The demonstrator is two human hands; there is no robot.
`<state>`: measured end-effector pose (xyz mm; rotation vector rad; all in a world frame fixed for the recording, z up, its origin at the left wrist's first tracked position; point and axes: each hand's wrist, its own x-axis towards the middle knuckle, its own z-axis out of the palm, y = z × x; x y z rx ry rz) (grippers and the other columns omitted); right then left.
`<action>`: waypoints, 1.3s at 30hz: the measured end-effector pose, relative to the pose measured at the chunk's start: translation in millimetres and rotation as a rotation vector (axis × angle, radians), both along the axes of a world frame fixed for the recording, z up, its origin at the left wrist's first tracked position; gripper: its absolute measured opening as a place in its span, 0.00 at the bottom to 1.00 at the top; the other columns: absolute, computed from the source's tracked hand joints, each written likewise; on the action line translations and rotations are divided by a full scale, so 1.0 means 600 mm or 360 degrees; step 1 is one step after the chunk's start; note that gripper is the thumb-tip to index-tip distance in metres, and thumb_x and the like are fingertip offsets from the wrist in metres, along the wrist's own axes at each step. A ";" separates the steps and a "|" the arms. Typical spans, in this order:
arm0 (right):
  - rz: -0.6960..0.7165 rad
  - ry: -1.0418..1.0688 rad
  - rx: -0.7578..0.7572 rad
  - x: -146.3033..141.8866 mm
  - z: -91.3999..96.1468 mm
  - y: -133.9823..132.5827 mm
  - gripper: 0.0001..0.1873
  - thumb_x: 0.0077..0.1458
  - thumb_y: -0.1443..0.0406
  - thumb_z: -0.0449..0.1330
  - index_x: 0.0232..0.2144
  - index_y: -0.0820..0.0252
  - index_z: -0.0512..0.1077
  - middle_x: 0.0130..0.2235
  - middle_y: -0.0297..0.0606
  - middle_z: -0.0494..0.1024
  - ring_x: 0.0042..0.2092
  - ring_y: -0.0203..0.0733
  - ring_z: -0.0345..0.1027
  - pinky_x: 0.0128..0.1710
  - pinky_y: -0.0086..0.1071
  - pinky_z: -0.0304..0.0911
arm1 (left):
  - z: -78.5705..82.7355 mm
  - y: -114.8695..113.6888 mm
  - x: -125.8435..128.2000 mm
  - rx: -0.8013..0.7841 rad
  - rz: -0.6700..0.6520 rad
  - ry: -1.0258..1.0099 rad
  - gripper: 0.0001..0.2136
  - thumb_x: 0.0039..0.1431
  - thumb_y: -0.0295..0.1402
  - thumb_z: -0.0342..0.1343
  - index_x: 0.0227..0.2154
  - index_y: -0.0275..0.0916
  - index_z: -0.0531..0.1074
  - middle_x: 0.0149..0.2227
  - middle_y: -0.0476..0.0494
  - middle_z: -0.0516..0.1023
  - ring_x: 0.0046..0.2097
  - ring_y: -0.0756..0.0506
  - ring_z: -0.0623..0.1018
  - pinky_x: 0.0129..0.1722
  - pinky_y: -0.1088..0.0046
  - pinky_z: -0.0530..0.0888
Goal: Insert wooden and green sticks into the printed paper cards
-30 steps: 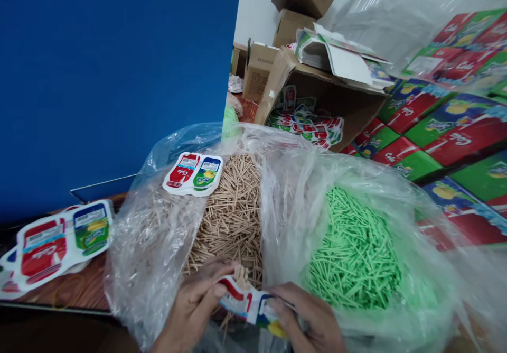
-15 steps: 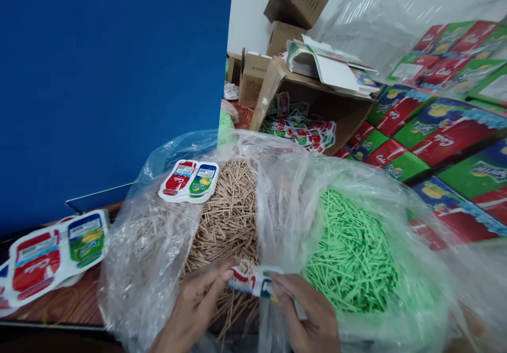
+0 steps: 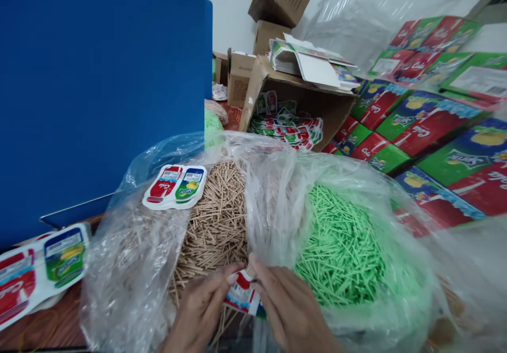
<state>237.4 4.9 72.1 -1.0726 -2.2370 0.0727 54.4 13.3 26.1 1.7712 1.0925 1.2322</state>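
Between both hands is a small printed packet (image 3: 240, 294) with a red cola side and a green edge, held low in front of me. My left hand (image 3: 204, 303) pinches its left end between thumb and fingers. With thumb and forefinger, my right hand (image 3: 287, 300) closes on the packet's upper right part, where a few brown stick ends show. Just beyond lie loose brown sticks (image 3: 222, 210) in a clear plastic bag (image 3: 130, 258). Green sticks (image 3: 343, 247) fill another bag to the right. The packet's right half is mostly hidden by my right hand.
A flat cola-and-lemon packet (image 3: 175, 186) rests on the brown sticks' bag. More packets (image 3: 43, 271) are stacked on the wooden table (image 3: 59, 326) at left. Behind stand a blue panel (image 3: 103, 78), an open carton (image 3: 253, 91) of packets and stacked printed boxes (image 3: 420, 126).
My right hand has shifted from the packet's right end to its top, beside the brown sticks. The view has turned slightly right.
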 end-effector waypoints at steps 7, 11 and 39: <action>0.0088 0.0101 -0.0058 0.019 -0.014 -0.004 0.16 0.65 0.69 0.48 0.52 0.65 0.66 0.38 0.42 0.81 0.36 0.41 0.75 0.36 0.33 0.71 | -0.017 -0.013 0.022 -0.0854 0.0018 -0.0418 0.16 0.57 0.47 0.55 0.38 0.45 0.81 0.37 0.47 0.85 0.36 0.44 0.82 0.38 0.75 0.77; 0.0048 0.0356 -0.0274 0.018 -0.023 -0.003 0.13 0.64 0.65 0.52 0.46 0.60 0.73 0.35 0.39 0.80 0.35 0.38 0.75 0.36 0.29 0.71 | -0.011 -0.022 0.045 -0.1187 0.0038 -0.0548 0.20 0.51 0.53 0.57 0.35 0.44 0.82 0.24 0.48 0.82 0.23 0.46 0.78 0.22 0.76 0.75; 0.0067 0.0292 -0.0884 0.003 -0.017 0.015 0.10 0.62 0.66 0.54 0.36 0.56 0.76 0.32 0.34 0.77 0.35 0.37 0.72 0.37 0.27 0.67 | 0.010 -0.012 0.049 -0.0871 0.0427 -0.0421 0.17 0.47 0.54 0.59 0.31 0.50 0.83 0.37 0.49 0.85 0.40 0.42 0.82 0.37 0.74 0.78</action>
